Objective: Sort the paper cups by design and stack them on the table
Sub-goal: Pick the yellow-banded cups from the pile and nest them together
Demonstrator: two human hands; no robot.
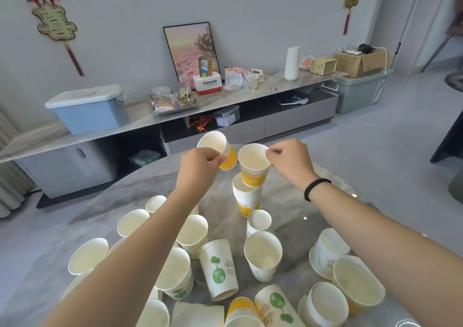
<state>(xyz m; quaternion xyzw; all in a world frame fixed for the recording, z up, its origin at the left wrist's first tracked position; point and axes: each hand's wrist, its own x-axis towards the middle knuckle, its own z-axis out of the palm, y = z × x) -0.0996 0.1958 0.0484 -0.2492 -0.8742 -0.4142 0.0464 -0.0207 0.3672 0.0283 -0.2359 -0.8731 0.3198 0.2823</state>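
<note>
Spreading beneath both forearms, the grey marble bench (140, 191) is crowded with loose paper cups (191, 234), upright and tipped, nearest the person. Just below the hands, a tilted stack of yellow-patterned cups (246, 198) is seen. A yellow cup (253, 165) is pinched at its rim by the right hand (290, 158), directly over the stack. Another yellow cup (218, 148), tilted, is gripped by the left hand (198, 165).

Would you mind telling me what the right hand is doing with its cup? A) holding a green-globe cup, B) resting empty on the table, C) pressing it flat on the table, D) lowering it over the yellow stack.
D: the right hand pinches the rim of a yellow-banded cup just above the yellow stack.
</note>
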